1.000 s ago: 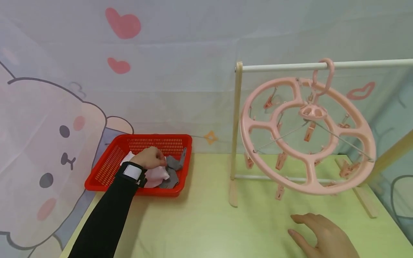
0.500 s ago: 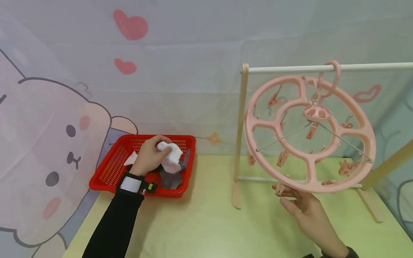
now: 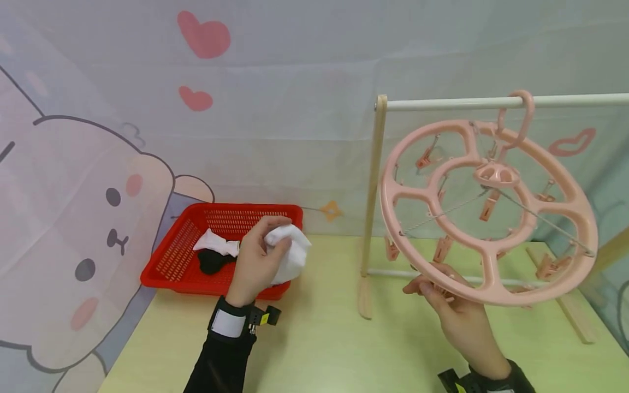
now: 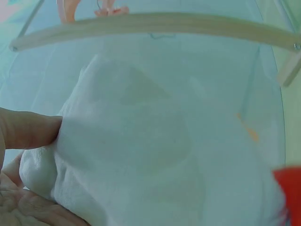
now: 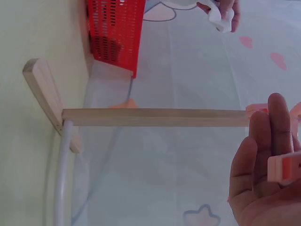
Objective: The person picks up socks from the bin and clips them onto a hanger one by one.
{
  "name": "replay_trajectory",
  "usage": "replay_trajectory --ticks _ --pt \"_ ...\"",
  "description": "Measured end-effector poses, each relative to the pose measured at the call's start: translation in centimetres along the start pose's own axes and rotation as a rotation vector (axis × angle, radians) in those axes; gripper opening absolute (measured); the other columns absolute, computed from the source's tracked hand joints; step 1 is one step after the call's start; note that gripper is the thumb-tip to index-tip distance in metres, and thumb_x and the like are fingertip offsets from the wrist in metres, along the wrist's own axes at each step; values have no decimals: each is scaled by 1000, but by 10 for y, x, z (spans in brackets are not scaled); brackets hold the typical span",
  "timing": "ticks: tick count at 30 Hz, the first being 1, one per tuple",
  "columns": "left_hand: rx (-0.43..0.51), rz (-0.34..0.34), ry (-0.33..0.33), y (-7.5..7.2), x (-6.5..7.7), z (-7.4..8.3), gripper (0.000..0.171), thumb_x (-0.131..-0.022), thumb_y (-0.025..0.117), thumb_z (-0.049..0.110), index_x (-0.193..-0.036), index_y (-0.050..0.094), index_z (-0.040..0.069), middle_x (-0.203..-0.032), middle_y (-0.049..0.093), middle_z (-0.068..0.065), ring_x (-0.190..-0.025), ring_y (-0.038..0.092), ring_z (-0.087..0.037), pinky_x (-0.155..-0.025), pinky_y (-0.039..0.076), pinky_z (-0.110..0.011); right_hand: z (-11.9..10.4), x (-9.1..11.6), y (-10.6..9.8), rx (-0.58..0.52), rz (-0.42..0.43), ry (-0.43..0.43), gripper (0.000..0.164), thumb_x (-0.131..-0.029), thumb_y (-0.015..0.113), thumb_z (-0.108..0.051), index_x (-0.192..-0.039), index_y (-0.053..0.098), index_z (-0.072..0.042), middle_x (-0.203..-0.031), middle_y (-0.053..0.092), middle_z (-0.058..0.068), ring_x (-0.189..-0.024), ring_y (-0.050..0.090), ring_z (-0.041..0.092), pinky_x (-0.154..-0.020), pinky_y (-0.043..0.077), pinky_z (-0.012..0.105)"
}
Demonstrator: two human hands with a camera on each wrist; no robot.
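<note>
My left hand holds a crumpled white sock between thumb and fingers over the right side of the red basket. The sock fills much of the left wrist view, where the thumb presses its edge. A second white piece and a black one lie in the basket. My right hand is under the front rim of the round pink clip hanger, thumb and fingers about a clothespin. In the right wrist view its fingers are nearly straight beside that clothespin.
The hanger hooks over the white bar of a rack with wooden posts. Several more pink clothespins dangle below its rings. A printed cloth backdrop stands behind the pale yellow table.
My left hand has lifted the white sock out of the basket and moved right. My right hand has risen from the table front to the clothespin under the hanger's front rim.
</note>
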State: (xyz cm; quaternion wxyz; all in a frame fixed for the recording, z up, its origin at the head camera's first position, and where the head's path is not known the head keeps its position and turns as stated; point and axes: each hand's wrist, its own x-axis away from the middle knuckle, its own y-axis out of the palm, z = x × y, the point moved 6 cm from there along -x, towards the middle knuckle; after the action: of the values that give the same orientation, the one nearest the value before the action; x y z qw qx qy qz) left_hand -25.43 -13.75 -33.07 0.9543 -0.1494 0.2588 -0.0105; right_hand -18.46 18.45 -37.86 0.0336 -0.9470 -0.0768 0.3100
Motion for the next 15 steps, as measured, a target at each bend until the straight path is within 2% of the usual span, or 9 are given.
replay_trajectory --ticks 3,6,8,10,12,15 --pt "39 -17 32 15 6 -6 33 -89 65 -3 -120 63 7 -117 62 -8 -100 57 -27 -80 53 -49 -3 -4 5 -46 -6 -37 32 -95 41 18 -122 56 11 -90 67 19 -92 65 22 -85 49 24" --pt "70 -34 67 30 11 -13 31 -91 65 -1 -119 66 11 -116 64 -5 -97 59 -24 -75 55 -41 1 -6 8 -22 -5 11 28 -98 42 13 -119 59 8 -87 66 17 -90 63 22 -84 49 25" --pt "88 -47 81 41 14 -14 30 -92 64 1 -118 68 14 -116 65 -3 -91 60 -23 -69 55 -35 6 -7 10 13 6 54 24 -99 43 9 -116 61 7 -85 66 14 -89 62 21 -83 49 25" --pt "105 -61 87 53 18 -14 29 -92 65 3 -117 68 15 -116 65 -2 -91 60 -21 -69 55 -33 12 -6 12 53 21 80 21 -100 44 6 -111 62 5 -85 66 11 -87 62 19 -81 49 24" --pt "121 -72 85 64 20 -15 28 -91 66 5 -117 68 16 -115 65 0 -91 60 -20 -68 55 -33 16 -5 15 109 37 47 19 -99 46 8 -105 63 3 -86 66 10 -84 60 17 -76 47 23" --pt "117 -77 73 77 23 -14 26 -90 69 7 -115 68 15 -112 65 3 -95 60 -18 -71 56 -36 18 -4 20 202 60 -61 19 -95 48 12 -97 62 -1 -87 62 7 -75 54 14 -64 43 23"
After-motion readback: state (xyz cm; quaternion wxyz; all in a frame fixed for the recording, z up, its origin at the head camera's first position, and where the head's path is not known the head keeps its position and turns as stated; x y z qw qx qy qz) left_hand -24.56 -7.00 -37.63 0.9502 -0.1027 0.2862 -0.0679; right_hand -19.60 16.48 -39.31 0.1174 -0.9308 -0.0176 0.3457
